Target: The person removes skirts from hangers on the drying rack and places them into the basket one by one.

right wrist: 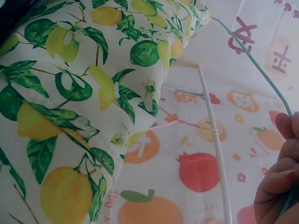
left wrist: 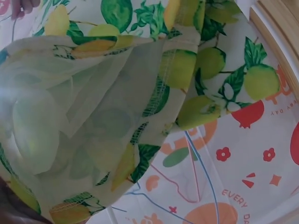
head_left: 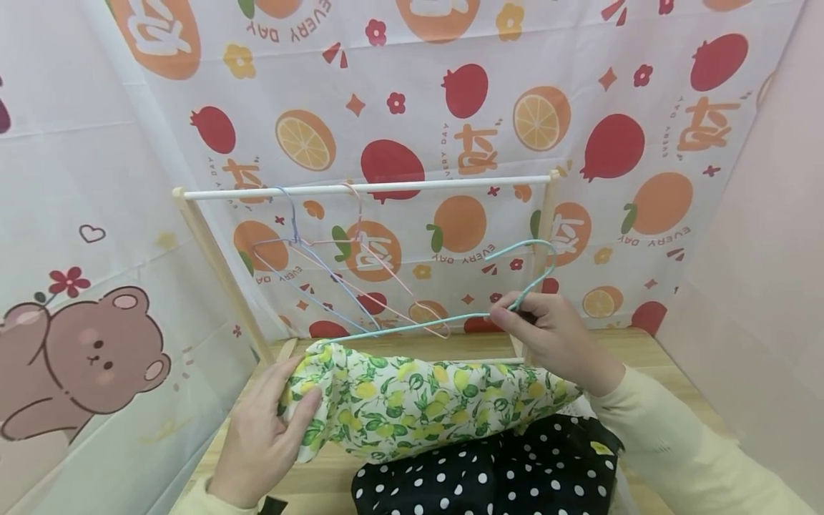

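Observation:
In the head view, my right hand (head_left: 563, 343) grips a mint-green wire hanger (head_left: 418, 325) just below its hook. The hanger's far arm reaches left into a white garment (head_left: 412, 400) printed with lemons and green leaves. My left hand (head_left: 260, 422) holds that garment's left end, thumb in front and fingers mostly hidden by the cloth. The left wrist view looks into a stitched opening of the lemon-print garment (left wrist: 126, 163). From the right wrist, the hanger's wire (right wrist: 261, 70) runs from the fingers into the cloth.
A small rack with a white rod (head_left: 450, 184) and wooden posts stands behind the hands. On its rod hang a blue hanger (head_left: 295, 222) and a pink hanger (head_left: 358, 211). Black polka-dot cloth (head_left: 489, 472) lies in front on the wooden table (head_left: 676, 400). Fruit-print sheeting (head_left: 425, 121) backs everything.

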`<move>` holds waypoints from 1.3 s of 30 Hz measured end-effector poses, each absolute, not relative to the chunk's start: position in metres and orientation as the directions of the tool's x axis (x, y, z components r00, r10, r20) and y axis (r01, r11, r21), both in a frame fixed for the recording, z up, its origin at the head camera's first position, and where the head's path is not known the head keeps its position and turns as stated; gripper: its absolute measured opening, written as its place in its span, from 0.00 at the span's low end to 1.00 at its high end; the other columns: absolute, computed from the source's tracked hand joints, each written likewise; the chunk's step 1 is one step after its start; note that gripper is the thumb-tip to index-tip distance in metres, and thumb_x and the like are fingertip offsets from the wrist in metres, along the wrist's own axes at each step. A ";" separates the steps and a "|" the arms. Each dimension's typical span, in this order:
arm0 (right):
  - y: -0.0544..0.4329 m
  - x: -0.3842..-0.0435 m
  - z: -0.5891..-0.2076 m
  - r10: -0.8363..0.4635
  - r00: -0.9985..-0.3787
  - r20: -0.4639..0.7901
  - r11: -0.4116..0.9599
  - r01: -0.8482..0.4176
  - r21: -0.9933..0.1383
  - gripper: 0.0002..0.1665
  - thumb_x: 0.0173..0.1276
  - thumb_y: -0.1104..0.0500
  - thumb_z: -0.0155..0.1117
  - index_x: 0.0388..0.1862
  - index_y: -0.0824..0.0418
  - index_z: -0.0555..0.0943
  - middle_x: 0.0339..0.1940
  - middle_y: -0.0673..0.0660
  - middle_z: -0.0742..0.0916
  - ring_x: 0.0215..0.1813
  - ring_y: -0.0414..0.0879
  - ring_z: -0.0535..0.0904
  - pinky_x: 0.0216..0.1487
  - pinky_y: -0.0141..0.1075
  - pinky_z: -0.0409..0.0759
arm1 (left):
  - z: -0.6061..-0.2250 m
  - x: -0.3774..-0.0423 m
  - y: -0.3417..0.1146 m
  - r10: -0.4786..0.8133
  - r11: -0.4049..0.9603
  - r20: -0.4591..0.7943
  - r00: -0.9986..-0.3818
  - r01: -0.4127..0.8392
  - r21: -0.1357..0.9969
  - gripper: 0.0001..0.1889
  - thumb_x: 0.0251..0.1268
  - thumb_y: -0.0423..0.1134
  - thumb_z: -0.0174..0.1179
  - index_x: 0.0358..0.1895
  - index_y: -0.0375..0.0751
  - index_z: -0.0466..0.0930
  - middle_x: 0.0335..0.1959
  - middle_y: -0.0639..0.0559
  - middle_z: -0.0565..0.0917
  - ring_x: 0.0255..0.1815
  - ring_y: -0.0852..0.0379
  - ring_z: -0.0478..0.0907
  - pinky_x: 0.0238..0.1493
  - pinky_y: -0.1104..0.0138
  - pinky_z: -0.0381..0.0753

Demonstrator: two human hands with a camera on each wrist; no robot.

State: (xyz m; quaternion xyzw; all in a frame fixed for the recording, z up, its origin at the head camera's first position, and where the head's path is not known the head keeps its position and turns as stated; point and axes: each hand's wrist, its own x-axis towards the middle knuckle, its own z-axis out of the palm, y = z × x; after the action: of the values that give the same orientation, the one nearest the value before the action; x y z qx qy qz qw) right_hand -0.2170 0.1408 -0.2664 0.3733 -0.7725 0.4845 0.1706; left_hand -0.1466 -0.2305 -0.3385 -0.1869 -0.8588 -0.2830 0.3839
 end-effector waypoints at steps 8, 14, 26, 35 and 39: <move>0.156 -0.211 -0.283 -0.343 -0.699 0.627 0.300 -0.714 -0.633 0.12 0.72 0.66 0.56 0.37 0.50 0.83 0.14 0.48 0.66 0.17 0.42 0.59 0.18 0.35 0.60 | -0.338 -0.152 -0.217 0.113 0.769 0.772 -0.625 0.547 0.331 0.26 0.57 0.36 0.67 0.61 0.39 0.74 0.52 0.48 0.79 0.46 0.55 0.75 0.48 0.75 0.70; 0.165 -0.207 -0.294 -0.259 -0.735 0.627 0.329 -0.677 -0.658 0.11 0.71 0.67 0.57 0.39 0.52 0.84 0.19 0.49 0.72 0.23 0.43 0.63 0.24 0.35 0.64 | -0.336 -0.154 -0.202 0.136 0.731 0.763 -0.632 0.584 0.353 0.24 0.60 0.35 0.65 0.60 0.38 0.74 0.48 0.52 0.80 0.42 0.59 0.75 0.42 0.75 0.74; 0.178 -0.202 -0.310 -0.146 -0.765 0.628 0.226 -0.644 -0.731 0.09 0.72 0.69 0.54 0.39 0.64 0.83 0.31 0.52 0.83 0.33 0.41 0.73 0.38 0.30 0.74 | -0.339 -0.157 -0.171 0.217 0.601 0.810 -0.544 0.729 0.328 0.17 0.68 0.27 0.52 0.58 0.38 0.75 0.47 0.53 0.79 0.41 0.61 0.76 0.42 0.76 0.76; 0.185 -0.198 -0.323 -0.040 -0.795 0.605 0.274 -0.591 -0.758 0.09 0.73 0.66 0.54 0.40 0.63 0.83 0.26 0.54 0.76 0.28 0.44 0.66 0.29 0.35 0.67 | -0.342 -0.161 -0.151 0.256 0.567 0.822 -0.509 0.768 0.299 0.16 0.66 0.26 0.55 0.55 0.39 0.77 0.46 0.52 0.81 0.38 0.63 0.76 0.40 0.77 0.77; 0.189 -0.195 -0.329 -0.015 -0.805 0.593 0.298 -0.569 -0.766 0.09 0.73 0.65 0.54 0.39 0.64 0.82 0.23 0.52 0.73 0.27 0.44 0.64 0.28 0.35 0.66 | -0.345 -0.160 -0.143 0.263 0.557 0.811 -0.523 0.769 0.315 0.14 0.65 0.24 0.55 0.52 0.38 0.78 0.41 0.53 0.80 0.31 0.64 0.72 0.33 0.79 0.73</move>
State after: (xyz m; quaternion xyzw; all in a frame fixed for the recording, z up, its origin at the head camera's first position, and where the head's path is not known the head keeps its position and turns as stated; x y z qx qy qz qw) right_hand -0.1951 0.1885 -0.3292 0.1904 -0.7668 0.5610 0.2471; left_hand -0.1601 -0.1430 -0.3447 -0.3216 -0.8021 -0.3437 0.3676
